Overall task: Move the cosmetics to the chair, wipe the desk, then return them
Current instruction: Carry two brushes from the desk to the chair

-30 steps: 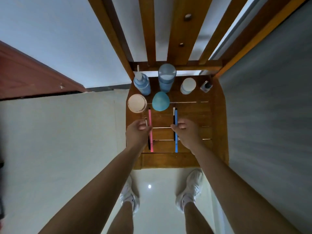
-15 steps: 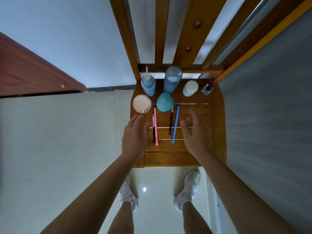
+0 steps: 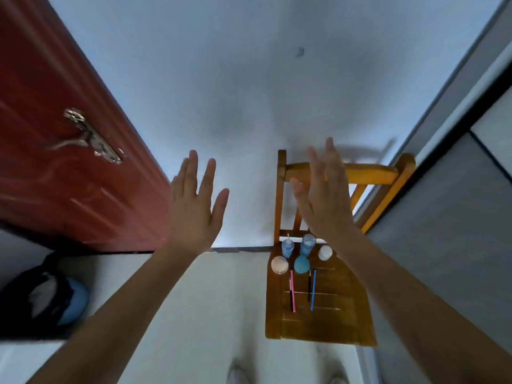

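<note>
White wall (image 3: 249, 92) across the far side, red door (image 3: 55, 184) w/ metal lever handle (image 3: 83, 137) at left, grey panel (image 3: 443, 245) at right, pale floor (image 3: 221, 300) below. Wooden chair (image 3: 332, 322) stands at right against the wall, seat toward the viewer, slatted back at the far end.

Cosmetics are all on the chair seat, mostly the far half. Far row, left to right: blue pump bottle (image 3: 287, 248), taller blue bottle (image 3: 307, 243), white jar (image 3: 325, 253), all upright, close together, near the backrest. Just in front: round pale compact (image 3: 279, 264) at left, teal egg-shaped sponge (image 3: 301, 264) just beside it on the right. Nearer still, thin sticks lie lengthwise across the slats: pink pencil (image 3: 292, 291) w/ a black stick (image 3: 291, 299) right alongside, then a gap, then a 2nd dark stick (image 3: 309, 286) next to a blue pencil (image 3: 313, 289).

L hand (image 3: 194, 212) is up in the air, back to camera, fingers straight & spread, holding nothing; it shows against the wall, btwn door and chair. R hand (image 3: 324, 200) is also up, fingers straight & apart, empty, a bit blurred, overlapping the chair back in view. Both are well apart from the cosmetics.

Dark bag (image 3: 41, 295) on the floor at left, by the door. Shoe tips (image 3: 237, 376) at the near edge, blurry.
</note>
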`<action>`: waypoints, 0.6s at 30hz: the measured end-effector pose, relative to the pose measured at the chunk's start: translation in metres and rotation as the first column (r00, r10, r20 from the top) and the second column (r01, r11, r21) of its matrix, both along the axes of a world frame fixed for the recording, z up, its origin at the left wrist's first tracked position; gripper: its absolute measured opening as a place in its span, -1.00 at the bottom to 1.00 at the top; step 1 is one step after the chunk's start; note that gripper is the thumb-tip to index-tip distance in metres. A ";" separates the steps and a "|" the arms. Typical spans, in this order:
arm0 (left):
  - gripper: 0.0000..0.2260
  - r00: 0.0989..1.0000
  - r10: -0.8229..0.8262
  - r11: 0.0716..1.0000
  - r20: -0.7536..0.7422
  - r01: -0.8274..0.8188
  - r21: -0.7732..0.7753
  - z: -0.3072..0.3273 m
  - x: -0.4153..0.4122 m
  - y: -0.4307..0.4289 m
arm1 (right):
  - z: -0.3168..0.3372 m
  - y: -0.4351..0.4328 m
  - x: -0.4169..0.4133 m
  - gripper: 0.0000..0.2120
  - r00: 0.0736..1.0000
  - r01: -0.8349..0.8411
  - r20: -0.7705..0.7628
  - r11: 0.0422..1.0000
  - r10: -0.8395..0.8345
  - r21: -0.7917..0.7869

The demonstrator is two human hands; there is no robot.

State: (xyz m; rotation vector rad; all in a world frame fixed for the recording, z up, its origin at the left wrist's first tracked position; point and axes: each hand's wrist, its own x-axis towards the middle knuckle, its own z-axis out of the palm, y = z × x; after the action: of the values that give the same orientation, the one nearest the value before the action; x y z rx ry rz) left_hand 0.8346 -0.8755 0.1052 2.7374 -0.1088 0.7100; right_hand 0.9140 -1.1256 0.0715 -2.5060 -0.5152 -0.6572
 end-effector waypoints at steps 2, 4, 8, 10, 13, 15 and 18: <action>-0.50 0.993 0.080 0.995 0.083 -0.084 0.045 0.056 -0.030 0.024 | 0.058 0.030 -0.003 -0.38 0.994 -0.088 0.064 0.996 0.086 0.030; -0.50 0.968 0.209 0.976 0.140 -0.216 0.034 0.101 -0.074 0.045 | 0.101 0.060 -0.017 -0.38 0.978 -0.183 0.106 0.982 0.177 0.047; -0.47 0.838 0.493 0.860 0.234 -0.510 0.011 0.148 -0.191 0.076 | 0.141 0.120 -0.054 -0.41 0.859 -0.472 0.256 0.880 0.444 0.055; -0.46 0.726 0.645 0.746 0.236 -0.666 0.011 0.152 -0.259 0.079 | 0.146 0.156 -0.080 -0.42 0.752 -0.619 0.330 0.783 0.571 0.055; -0.43 0.560 0.806 0.568 0.192 -0.823 0.018 0.142 -0.361 0.068 | 0.144 0.216 -0.138 -0.41 0.591 -0.782 0.368 0.621 0.718 0.046; -0.41 0.425 0.895 0.426 0.139 -0.905 0.023 0.133 -0.428 0.056 | 0.143 0.254 -0.192 -0.41 0.484 -0.862 0.334 0.507 0.809 0.020; -0.40 0.247 0.962 0.244 0.115 -0.969 0.035 0.128 -0.522 0.042 | 0.141 0.296 -0.285 -0.40 0.304 -0.948 0.285 0.318 0.909 -0.002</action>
State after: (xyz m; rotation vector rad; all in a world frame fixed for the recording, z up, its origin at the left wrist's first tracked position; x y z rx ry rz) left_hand 0.3128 -0.8331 0.2328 2.5642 1.7795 1.0648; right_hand 0.6288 -0.8293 0.2123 -1.4729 -1.7570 -0.4421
